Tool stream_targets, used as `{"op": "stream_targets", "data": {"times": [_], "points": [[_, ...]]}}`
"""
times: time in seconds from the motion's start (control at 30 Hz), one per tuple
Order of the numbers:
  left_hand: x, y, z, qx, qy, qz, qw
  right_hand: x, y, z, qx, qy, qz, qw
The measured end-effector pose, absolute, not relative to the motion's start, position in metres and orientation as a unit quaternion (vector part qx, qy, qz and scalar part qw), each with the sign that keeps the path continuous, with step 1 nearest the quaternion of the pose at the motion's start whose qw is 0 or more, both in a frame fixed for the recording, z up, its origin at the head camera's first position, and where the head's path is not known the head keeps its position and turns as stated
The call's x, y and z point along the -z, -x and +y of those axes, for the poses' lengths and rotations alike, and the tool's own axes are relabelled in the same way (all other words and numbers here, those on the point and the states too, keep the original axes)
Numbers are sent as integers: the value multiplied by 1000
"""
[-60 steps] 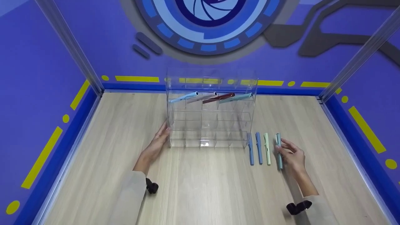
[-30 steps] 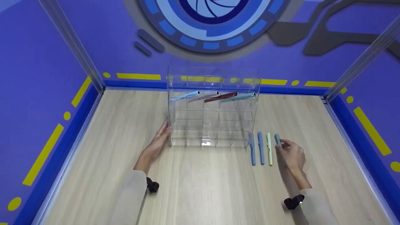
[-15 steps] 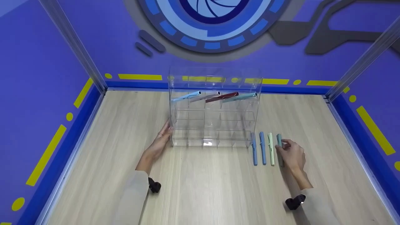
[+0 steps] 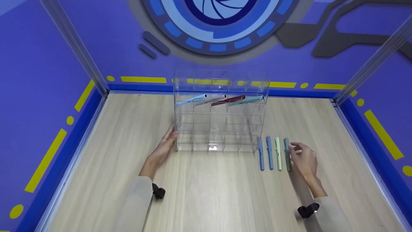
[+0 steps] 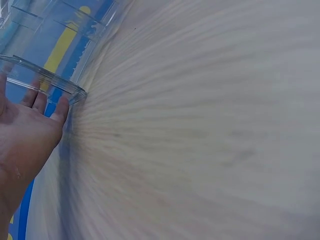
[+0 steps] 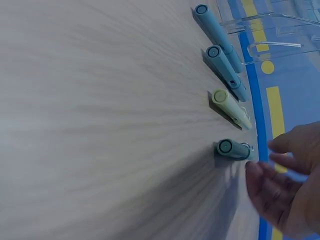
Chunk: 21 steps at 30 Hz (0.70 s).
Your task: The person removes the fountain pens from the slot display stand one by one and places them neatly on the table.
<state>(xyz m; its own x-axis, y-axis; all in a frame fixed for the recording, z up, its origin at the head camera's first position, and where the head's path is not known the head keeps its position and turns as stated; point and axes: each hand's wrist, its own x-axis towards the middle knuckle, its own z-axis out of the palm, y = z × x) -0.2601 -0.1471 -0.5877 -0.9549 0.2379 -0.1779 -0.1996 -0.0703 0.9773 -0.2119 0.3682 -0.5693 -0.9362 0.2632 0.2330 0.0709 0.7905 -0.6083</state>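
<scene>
My left hand (image 4: 162,148) rests against the left side of a clear acrylic pen rack (image 4: 217,129), its fingers mostly straight; fingertips touch the rack's edge in the left wrist view. My right hand (image 4: 304,159) is just right of a dark teal pen (image 4: 287,154), fingers loosely bent and holding nothing. A small gap separates hand and pen in the right wrist view. Left of that pen lie a pale green pen (image 4: 278,154) and two blue pens (image 4: 269,153), roughly parallel, the leftmost beside the rack's lower right corner.
Across an upper tier of the rack lie a light blue pen (image 4: 192,99), a greyish pen (image 4: 210,100), a dark red pen (image 4: 228,100) and a teal pen (image 4: 246,100). Blue-purple panels with yellow marks (image 4: 143,79) enclose the wooden tabletop (image 4: 206,193).
My right hand has put the dark teal pen down beside the pale green one, let go and drawn slightly right. My left hand has stayed at the rack.
</scene>
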Motion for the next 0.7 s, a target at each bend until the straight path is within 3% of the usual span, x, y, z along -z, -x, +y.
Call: {"op": "stream_targets", "data": {"times": [0.4,0.7], "points": [[588,260,-148,-728,-8,668,152,544,223,357,-452,-14,-881,139],[587,260,-147,-730,-10,664,159,514,228,334,-523,-22,-846,104]]}}
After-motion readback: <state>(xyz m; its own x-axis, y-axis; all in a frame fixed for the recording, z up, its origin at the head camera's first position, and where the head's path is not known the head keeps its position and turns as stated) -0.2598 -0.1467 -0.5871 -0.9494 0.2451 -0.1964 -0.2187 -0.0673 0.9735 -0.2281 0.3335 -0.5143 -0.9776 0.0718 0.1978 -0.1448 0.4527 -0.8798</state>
